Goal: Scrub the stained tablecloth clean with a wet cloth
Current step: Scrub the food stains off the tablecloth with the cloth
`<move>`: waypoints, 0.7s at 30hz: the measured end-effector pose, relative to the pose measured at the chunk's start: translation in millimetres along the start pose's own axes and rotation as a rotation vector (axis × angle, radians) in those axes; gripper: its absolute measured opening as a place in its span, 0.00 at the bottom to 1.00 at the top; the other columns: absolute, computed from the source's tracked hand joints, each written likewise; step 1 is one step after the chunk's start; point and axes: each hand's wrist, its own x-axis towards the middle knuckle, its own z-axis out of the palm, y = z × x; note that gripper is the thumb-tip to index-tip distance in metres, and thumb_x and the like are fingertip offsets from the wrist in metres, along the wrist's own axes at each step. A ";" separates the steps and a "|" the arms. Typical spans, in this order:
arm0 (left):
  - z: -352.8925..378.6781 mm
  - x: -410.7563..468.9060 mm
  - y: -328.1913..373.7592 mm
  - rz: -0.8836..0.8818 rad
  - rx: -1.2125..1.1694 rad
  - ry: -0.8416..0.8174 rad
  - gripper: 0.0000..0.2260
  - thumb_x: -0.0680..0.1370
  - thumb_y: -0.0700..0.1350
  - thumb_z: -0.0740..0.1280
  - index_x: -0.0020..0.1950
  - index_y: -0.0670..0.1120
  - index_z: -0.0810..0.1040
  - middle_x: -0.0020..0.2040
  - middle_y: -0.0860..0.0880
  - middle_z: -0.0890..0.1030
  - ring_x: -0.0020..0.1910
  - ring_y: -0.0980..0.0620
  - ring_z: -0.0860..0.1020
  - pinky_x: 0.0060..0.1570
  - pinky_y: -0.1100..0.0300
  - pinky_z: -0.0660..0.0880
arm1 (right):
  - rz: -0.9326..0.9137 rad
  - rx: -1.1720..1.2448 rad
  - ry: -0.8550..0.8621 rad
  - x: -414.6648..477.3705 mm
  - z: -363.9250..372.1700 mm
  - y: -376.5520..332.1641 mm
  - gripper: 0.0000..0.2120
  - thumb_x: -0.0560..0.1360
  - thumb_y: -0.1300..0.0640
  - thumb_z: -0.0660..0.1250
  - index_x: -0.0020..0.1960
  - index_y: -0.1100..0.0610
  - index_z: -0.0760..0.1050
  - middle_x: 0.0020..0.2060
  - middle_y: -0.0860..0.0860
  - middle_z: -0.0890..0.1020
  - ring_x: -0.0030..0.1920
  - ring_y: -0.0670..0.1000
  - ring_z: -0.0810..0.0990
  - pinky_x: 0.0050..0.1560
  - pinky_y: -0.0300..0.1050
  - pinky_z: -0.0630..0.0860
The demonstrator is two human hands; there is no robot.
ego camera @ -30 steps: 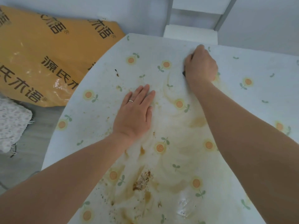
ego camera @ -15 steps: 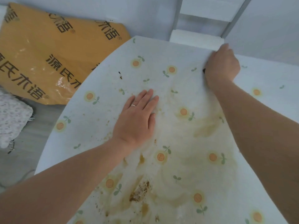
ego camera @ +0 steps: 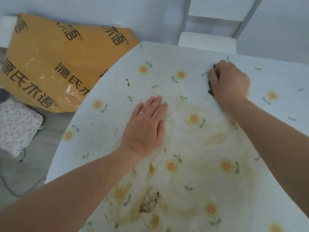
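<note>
A white tablecloth [ego camera: 192, 57] printed with small orange flowers covers the table. Brown smears run across its middle, and a crusty brown stain [ego camera: 151, 201] lies near the front. My left hand [ego camera: 145, 126] rests flat on the tablecloth with fingers spread and a ring on one finger. My right hand [ego camera: 229, 82] is clenched far out near the back edge, pressing a dark cloth [ego camera: 211, 91] onto the tablecloth; only a dark sliver of the cloth shows under the fingers.
A large orange plastic-wrapped package [ego camera: 55, 64] with black lettering leans on the wall left of the table. A flowered cushion [ego camera: 16, 124] lies on the grey floor at far left. A white ledge [ego camera: 207, 42] stands behind the table's back edge.
My right hand swept right along the back edge, then came back left and nearer with the cloth. My left hand has stayed flat in the same spot.
</note>
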 end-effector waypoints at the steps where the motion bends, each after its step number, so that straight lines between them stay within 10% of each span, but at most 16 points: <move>1: 0.2 0.0 -0.2 -0.001 -0.001 0.002 0.25 0.83 0.49 0.52 0.81 0.47 0.66 0.83 0.48 0.62 0.82 0.50 0.58 0.81 0.47 0.55 | 0.102 -0.024 0.040 16.6 1.9 5.4 0.15 0.82 0.46 0.53 0.49 0.57 0.69 0.46 0.58 0.77 0.44 0.64 0.78 0.40 0.51 0.68; 7: -2.5 0.2 0.7 -0.009 0.005 -0.015 0.25 0.84 0.49 0.51 0.82 0.49 0.64 0.83 0.50 0.61 0.83 0.52 0.56 0.81 0.49 0.52 | 0.286 0.013 0.076 58.6 21.4 -38.0 0.13 0.82 0.51 0.55 0.58 0.58 0.71 0.55 0.58 0.77 0.54 0.63 0.79 0.43 0.51 0.65; 16: -2.5 1.0 1.0 0.000 0.018 -0.017 0.25 0.84 0.49 0.51 0.82 0.48 0.64 0.83 0.49 0.61 0.83 0.51 0.57 0.81 0.48 0.54 | -0.264 0.235 -0.058 -53.2 13.9 -59.4 0.13 0.80 0.41 0.62 0.56 0.45 0.82 0.44 0.48 0.72 0.44 0.52 0.77 0.40 0.45 0.70; 21: -2.0 0.2 1.6 -0.003 0.020 -0.028 0.26 0.83 0.50 0.51 0.82 0.48 0.64 0.83 0.49 0.60 0.83 0.51 0.56 0.81 0.48 0.53 | 0.118 -0.008 0.089 -2.8 10.9 -22.6 0.18 0.83 0.47 0.55 0.54 0.57 0.79 0.50 0.58 0.77 0.46 0.63 0.79 0.40 0.49 0.66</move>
